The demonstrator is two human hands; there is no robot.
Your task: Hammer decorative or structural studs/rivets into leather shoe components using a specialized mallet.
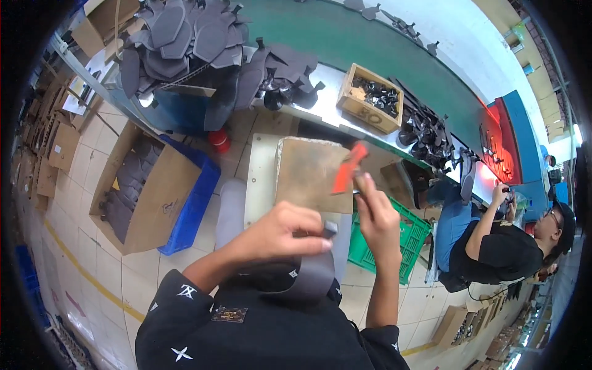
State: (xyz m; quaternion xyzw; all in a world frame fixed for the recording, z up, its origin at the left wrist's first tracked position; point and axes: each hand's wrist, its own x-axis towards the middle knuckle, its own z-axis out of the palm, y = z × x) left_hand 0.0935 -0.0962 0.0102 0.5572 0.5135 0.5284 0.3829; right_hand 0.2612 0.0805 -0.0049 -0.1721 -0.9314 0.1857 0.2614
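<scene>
My left hand (290,231) is closed around one end of a grey shoe sole (314,279). A small dark heel piece (331,229) sticks out past my fingers, and the sole's broad part hangs down in front of my shirt. In my raised right hand (379,216) is a hammer with an orange-red head (349,169), its outline smeared by motion. The hammer head is over a worn tan board (308,169), apart from the sole. That board lies on a pale stand (259,203) in front of me.
Grey soles (179,37) are heaped at the far left of the bench. A wooden box (370,117) of small black parts stands beside more black heels (425,129). Left is a carton (154,206) in a blue crate (200,203); right, a green crate (394,240) and a seated co-worker (502,250).
</scene>
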